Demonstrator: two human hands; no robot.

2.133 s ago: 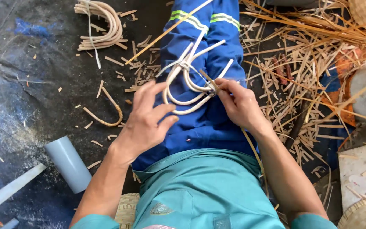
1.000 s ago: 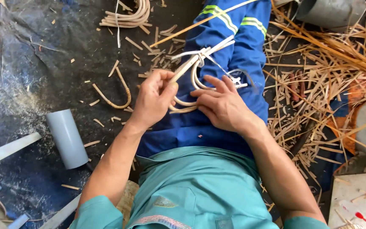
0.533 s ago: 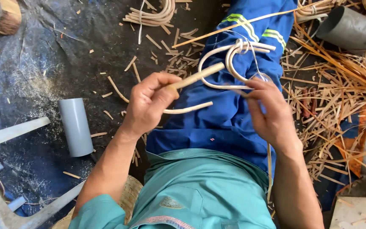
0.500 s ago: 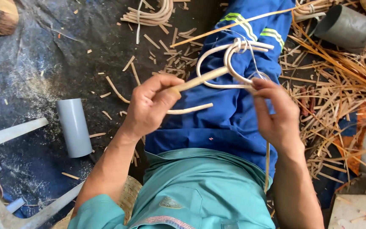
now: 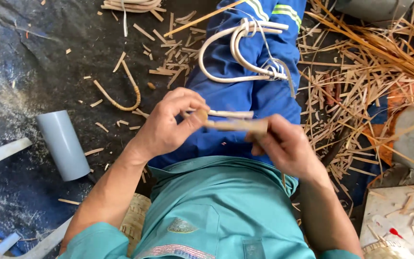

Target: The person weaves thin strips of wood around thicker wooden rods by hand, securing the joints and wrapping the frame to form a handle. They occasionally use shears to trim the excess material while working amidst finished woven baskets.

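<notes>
My left hand point(image 5: 168, 125) and my right hand point(image 5: 286, 146) are close together over my lap, both pinching a short tan wooden stick point(image 5: 238, 125), perhaps a tool handle. A thin pale cane piece point(image 5: 233, 114) lies just behind it, by my left fingers. Farther out on my blue trouser leg point(image 5: 245, 93) rests a bundle of bent white cane loops point(image 5: 238, 50) tied with thin strips; neither hand touches it.
A grey plastic pipe section point(image 5: 63, 144) lies on the dark tarp at left. A curved cane offcut point(image 5: 120, 96) and scattered chips lie near it. A heap of bamboo strips point(image 5: 360, 81) fills the right side. A cane coil point(image 5: 130, 5) sits at top.
Both hands have let go of the cane loop bundle, which now rests on my leg. The hands have drawn back toward my body and hold a short stick.
</notes>
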